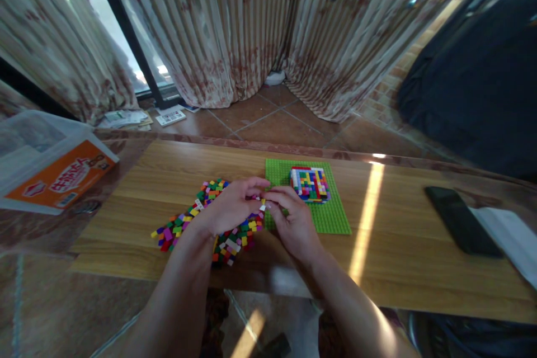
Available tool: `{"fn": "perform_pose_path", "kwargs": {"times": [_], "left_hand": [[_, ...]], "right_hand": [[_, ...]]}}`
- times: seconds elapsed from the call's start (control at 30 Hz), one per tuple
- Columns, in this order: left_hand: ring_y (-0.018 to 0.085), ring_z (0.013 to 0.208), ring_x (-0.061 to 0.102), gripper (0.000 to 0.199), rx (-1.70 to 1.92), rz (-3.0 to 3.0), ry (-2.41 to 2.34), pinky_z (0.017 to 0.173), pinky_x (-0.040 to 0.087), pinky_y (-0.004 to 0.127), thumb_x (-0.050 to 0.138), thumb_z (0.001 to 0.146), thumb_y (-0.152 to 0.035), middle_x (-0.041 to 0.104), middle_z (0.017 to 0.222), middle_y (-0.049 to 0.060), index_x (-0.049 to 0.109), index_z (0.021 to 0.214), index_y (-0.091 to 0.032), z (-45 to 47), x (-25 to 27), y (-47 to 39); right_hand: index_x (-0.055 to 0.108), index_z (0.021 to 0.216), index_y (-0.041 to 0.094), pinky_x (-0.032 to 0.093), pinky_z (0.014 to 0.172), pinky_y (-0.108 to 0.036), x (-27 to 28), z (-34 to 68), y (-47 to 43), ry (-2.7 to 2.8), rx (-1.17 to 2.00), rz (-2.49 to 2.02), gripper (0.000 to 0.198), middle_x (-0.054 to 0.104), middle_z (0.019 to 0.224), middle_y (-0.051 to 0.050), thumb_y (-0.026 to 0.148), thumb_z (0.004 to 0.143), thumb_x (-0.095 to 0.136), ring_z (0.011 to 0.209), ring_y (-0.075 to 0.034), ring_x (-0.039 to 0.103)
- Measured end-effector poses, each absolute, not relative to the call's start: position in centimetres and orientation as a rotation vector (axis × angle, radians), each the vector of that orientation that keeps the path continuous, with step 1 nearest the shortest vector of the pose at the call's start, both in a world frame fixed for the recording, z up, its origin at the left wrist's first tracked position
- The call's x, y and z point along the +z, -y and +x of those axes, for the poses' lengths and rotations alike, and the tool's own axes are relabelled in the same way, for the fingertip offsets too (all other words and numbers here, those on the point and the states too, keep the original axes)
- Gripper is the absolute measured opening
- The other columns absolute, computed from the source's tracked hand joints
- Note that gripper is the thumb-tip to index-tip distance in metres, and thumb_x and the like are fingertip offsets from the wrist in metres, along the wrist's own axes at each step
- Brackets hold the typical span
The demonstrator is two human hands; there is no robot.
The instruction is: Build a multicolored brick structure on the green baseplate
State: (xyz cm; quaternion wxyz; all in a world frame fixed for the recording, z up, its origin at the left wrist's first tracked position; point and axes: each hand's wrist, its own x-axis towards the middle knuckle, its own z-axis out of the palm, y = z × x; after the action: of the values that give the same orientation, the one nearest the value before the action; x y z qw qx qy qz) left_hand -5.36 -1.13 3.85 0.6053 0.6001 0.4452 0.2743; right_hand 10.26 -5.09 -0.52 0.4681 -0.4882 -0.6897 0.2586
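My left hand (235,205) is over a heap of small colourful toy bricks (176,226), its fingertips reaching toward my right hand; the fingers look bent together, and what they may hold is too small to make out. My right hand (294,224) meets it at the left edge of a green baseplate (338,221). A small white brick (262,207) shows at the right hand's fingertips, which are pinched on it. On the baseplate, beyond my right hand, stands a low block built of multicoloured bricks (310,184). Part of the heap is hidden under my left hand and forearm.
A wooden table (394,224) carries everything. At the right lie a dark phone (461,221) and a white sheet (505,235). A clear plastic box with an orange label (62,176) stands at the left. Patterned curtains (201,28) hang behind the table.
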Motion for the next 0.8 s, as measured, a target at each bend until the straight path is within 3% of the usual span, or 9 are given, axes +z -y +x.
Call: {"fn": "perform_pose_path", "kwargs": {"times": [0.2,0.5,0.8], "left_hand": [[0.016,0.082,0.066,0.039,0.646,1.318,-1.015,0.073,0.051,0.027,0.066,0.07,-0.017,0.072,0.092,0.008,0.063,0.109,-0.013,-4.9,4.0,1.2],[0.011,0.068,0.061,0.036,0.77,1.338,-1.149,0.065,0.047,0.023,0.067,0.067,-0.013,0.068,0.078,0.001,0.064,0.102,-0.014,-4.7,3.9,0.7],[0.013,0.073,0.064,0.03,0.899,1.243,-1.194,0.066,0.048,0.023,0.067,0.069,-0.014,0.07,0.082,0.003,0.066,0.099,-0.015,-4.4,2.8,0.4]], "right_hand": [[0.067,0.092,0.022,0.053,0.082,-0.031,0.3,10.7,5.1,1.664,0.631,-1.199,0.012,0.066,0.1,-0.006,0.019,0.09,0.055,0.092,-0.017,0.064],[0.069,0.09,0.024,0.055,0.07,-0.032,1.5,17.2,4.9,1.441,0.264,-1.417,0.009,0.068,0.09,-0.003,0.027,0.088,0.061,0.08,-0.016,0.065],[0.074,0.09,0.027,0.052,0.083,-0.043,0.1,18.1,4.7,1.845,0.105,-1.425,0.016,0.067,0.093,-0.007,0.026,0.091,0.058,0.093,-0.023,0.061]]}}
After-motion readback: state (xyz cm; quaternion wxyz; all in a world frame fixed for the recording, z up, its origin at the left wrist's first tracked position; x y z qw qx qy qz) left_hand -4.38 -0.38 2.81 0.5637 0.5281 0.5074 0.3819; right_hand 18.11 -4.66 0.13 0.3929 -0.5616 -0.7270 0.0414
